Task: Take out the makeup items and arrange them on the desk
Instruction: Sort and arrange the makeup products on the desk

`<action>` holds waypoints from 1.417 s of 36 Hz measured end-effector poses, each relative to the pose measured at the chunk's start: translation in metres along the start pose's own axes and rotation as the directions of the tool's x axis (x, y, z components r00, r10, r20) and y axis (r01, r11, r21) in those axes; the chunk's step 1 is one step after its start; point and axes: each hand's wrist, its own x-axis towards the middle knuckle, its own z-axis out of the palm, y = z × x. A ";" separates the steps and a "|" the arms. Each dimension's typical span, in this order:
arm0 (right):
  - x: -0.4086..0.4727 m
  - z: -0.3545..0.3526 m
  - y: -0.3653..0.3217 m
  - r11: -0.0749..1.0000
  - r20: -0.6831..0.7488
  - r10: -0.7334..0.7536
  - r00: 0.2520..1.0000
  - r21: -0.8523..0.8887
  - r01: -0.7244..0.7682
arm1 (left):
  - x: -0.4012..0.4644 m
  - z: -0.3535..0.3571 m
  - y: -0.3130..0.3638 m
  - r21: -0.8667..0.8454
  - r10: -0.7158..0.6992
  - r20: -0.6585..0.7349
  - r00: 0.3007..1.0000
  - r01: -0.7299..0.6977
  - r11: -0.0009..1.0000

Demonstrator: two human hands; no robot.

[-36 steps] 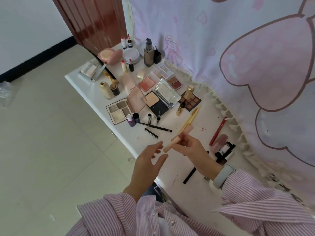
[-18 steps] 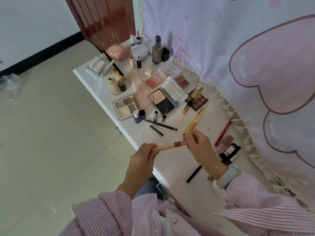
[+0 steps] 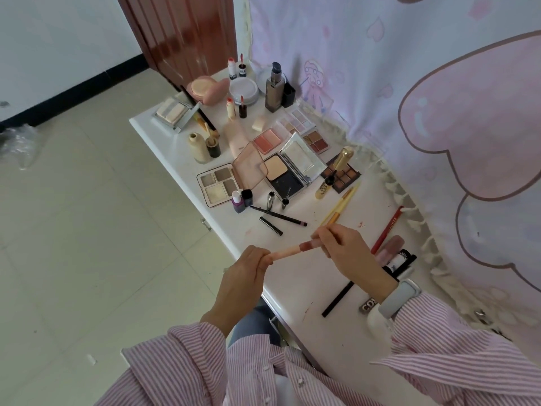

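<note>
I hold a slim pink lip gloss tube (image 3: pixel 295 251) level above the front of the white desk (image 3: pixel 298 276). My left hand (image 3: pixel 244 273) pinches its pale cap end. My right hand (image 3: pixel 345 249) grips the darker end, which is partly hidden by my fingers. Several makeup items lie on the desk beyond: an open powder compact (image 3: pixel 288 171), a grey eyeshadow palette (image 3: pixel 216 186), a gold mascara (image 3: pixel 336 171) and a black liner pencil (image 3: pixel 278 215).
A red pencil (image 3: pixel 388 230), tubes and a black stick (image 3: pixel 338 298) lie right of my hands. Bottles (image 3: pixel 275 89), puffs and palettes crowd the far end. A pink printed curtain (image 3: pixel 439 112) hangs along the desk's right side; tiled floor lies to the left.
One second ago only my right hand held the tube and my left was open beside it. My left hand has since taken the cap end, and the tube now lies level between both hands.
</note>
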 end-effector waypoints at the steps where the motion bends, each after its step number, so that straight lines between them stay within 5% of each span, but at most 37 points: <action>1: 0.000 0.001 0.000 1.000 -0.008 -0.025 1.000 -0.001 0.025 | 0.000 0.000 0.000 0.003 -0.007 0.000 1.000 0.007 1.000; 7: -0.002 0.000 -0.004 0.994 0.111 0.027 0.993 0.105 -0.039 | 0.003 -0.003 0.001 -0.001 -0.022 0.011 1.000 0.022 1.000; 14: 0.002 0.005 0.002 0.999 -0.014 0.010 1.000 0.046 -0.009 | -0.001 -0.001 0.006 -0.052 0.018 0.035 0.999 -0.016 0.998; 23: 0.001 -0.005 -0.011 0.990 0.059 -0.051 0.997 0.132 0.042 | 0.008 -0.002 0.008 -0.010 0.111 -0.019 0.994 -0.111 0.994; 32: 0.003 -0.007 -0.009 1.000 0.092 -0.018 0.996 -0.014 0.020 | 0.011 -0.003 0.005 -0.020 0.115 -0.039 0.993 -0.116 0.993; 38: 0.002 -0.034 -0.016 0.988 0.024 -0.049 0.999 0.147 0.045 | 0.006 -0.017 -0.013 0.039 0.129 -0.102 0.986 -0.126 0.991; 42: 0.003 -0.054 -0.009 0.956 0.006 -0.046 0.999 0.290 0.043 | -0.001 -0.025 -0.036 0.026 -0.023 -0.206 0.978 0.029 0.999; 46: -0.001 -0.041 -0.003 0.954 0.154 -0.002 0.988 0.295 -0.044 | 0.002 -0.024 -0.031 -0.291 -0.312 -0.207 0.927 0.246 0.925; 51: -0.008 0.009 0.008 0.969 0.182 0.058 0.982 0.226 -0.099 | 0.007 -0.017 -0.021 -0.458 -0.421 -0.274 0.864 0.268 0.848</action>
